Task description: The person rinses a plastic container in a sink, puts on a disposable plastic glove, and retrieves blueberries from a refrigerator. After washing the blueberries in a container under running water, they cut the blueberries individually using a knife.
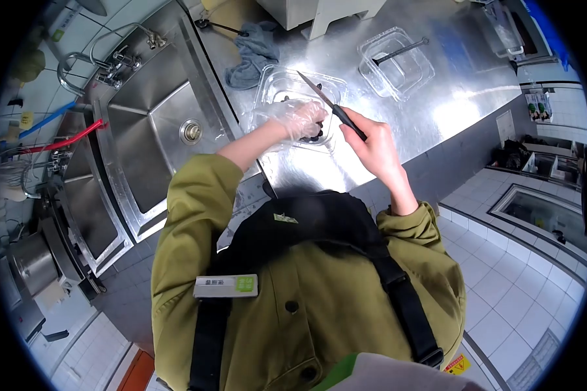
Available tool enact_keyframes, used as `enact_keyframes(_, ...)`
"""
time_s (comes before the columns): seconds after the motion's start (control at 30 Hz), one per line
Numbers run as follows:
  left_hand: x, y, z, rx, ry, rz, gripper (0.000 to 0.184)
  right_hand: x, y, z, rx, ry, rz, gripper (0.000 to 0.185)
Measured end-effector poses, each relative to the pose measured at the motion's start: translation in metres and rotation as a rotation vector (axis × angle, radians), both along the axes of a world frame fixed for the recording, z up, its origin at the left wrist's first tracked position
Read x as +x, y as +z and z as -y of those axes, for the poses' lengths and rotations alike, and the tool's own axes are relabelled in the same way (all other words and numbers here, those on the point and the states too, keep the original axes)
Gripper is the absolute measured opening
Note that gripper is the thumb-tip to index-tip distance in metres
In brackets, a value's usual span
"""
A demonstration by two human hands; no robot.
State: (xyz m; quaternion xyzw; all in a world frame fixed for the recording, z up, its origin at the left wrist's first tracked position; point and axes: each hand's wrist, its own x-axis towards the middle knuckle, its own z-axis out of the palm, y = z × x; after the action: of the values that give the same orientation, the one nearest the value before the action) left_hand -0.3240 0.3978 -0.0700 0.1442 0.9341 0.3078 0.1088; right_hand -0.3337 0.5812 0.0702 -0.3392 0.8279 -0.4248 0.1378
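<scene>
My right hand [377,148] is wrapped round the black handle of a knife [319,95], whose blade points up and to the left over a clear plastic container [271,85]. Inside that container, my left hand [303,118] wears a loose transparent plastic glove, its fingers curled in. Small dark, roundish pieces [315,137] lie beneath and beside the gloved fingers. What the left fingers hold, if anything, is too small and covered to name. The knife blade is just beyond the left fingertips.
A second clear container [398,81] with a long dark utensil [401,51] across it stands on the steel counter [450,78]. A grey-blue cloth [251,55] lies behind the first container. To the left is a steel sink [156,124] with taps [117,65].
</scene>
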Motion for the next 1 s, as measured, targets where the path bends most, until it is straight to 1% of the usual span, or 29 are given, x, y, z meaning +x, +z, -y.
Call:
enact_keyframes(0.1, -0.012, -0.017, 0.008, -0.105, 0.143, -0.184, 0.020, 0.000, 0.002, -0.005, 0.008, -0.033, 0.040, 0.031)
enact_keyframes(0.13, -0.010, -0.022, 0.010, -0.033, 0.257, -0.192, 0.022, 0.000, 0.002, -0.007, 0.007, -0.047, 0.041, 0.031)
enact_keyframes(0.2, -0.003, -0.001, 0.011, 0.085, 0.188, -0.072, 0.024, -0.001, 0.000, -0.010, 0.003, -0.061, 0.038, 0.031)
enact_keyframes(0.27, -0.009, -0.034, 0.005, 0.345, 0.252, 0.152, 0.021, -0.002, -0.003, -0.013, 0.002, -0.064, 0.035, 0.031)
enact_keyframes(0.33, -0.015, -0.044, -0.001, 0.417, 0.332, 0.267, 0.019, -0.001, -0.001, -0.012, -0.008, -0.066, 0.054, 0.031)
enact_keyframes(0.37, -0.017, -0.043, -0.003, 0.359, 0.379, 0.270, 0.018, 0.000, -0.001, -0.013, -0.013, -0.070, 0.063, 0.031)
enact_keyframes(0.4, -0.017, -0.025, -0.007, 0.301, 0.424, 0.274, 0.017, 0.000, 0.000, -0.013, -0.014, -0.069, 0.065, 0.031)
enact_keyframes(0.43, -0.014, -0.006, -0.007, 0.011, 0.252, 0.114, 0.015, 0.001, 0.001, -0.013, -0.016, -0.070, 0.068, 0.031)
enact_keyframes(0.53, -0.020, 0.007, -0.005, -0.223, 0.085, 0.146, 0.017, 0.002, 0.001, -0.016, -0.007, -0.060, 0.071, 0.031)
enact_keyframes(0.63, -0.001, 0.018, 0.009, 0.792, 0.406, 0.268, 0.023, 0.000, -0.008, -0.025, -0.043, -0.065, 0.064, 0.030)
enact_keyframes(0.73, 0.026, 0.081, 0.011, 1.454, 0.698, 0.439, 0.029, 0.003, -0.011, -0.030, -0.070, -0.042, 0.101, 0.030)
enact_keyframes(0.83, 0.044, 0.083, 0.016, 1.796, 0.728, 0.381, 0.028, 0.007, -0.006, -0.025, -0.073, 0.036, 0.117, 0.030)
enact_keyframes(0.93, 0.053, 0.084, 0.022, 1.835, 0.649, 0.311, 0.027, 0.009, 0.000, -0.017, -0.069, 0.098, 0.100, 0.031)
enact_keyframes(1.0, 0.059, 0.091, 0.022, 1.857, 0.683, 0.275, 0.026, 0.010, 0.000, -0.014, -0.068, 0.120, 0.097, 0.031)
